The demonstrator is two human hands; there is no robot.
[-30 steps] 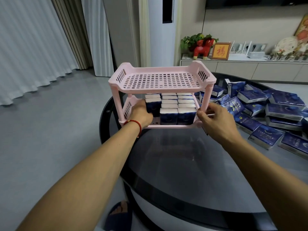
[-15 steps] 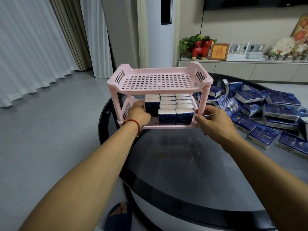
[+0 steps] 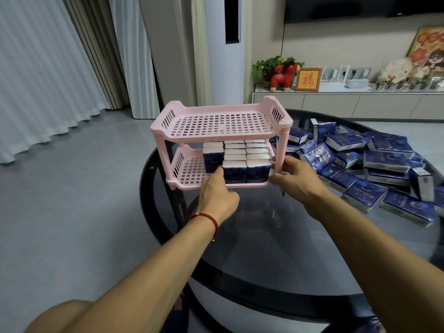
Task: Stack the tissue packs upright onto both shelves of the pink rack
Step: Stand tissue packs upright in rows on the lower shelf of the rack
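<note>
Home living room. Floor-length white sheer curtains (image 3: 36, 75) with beige drapes (image 3: 96, 51) along left wall. Tall white floor-standing air conditioner (image 3: 231, 51) in corner. Low sideboard (image 3: 348, 102) against far wall carries potted green plant (image 3: 266, 66), red toy horse (image 3: 283, 76), framed gold calligraphy (image 3: 308, 79), white router with antennas (image 3: 355, 79), decorative plate (image 3: 396, 69). Dark TV screen (image 3: 360, 6) mounted above. Framed picture (image 3: 430, 49) leans at right. Grey tiled floor (image 3: 72, 188). Round dark glass counter (image 3: 276, 236) in foreground.
</note>
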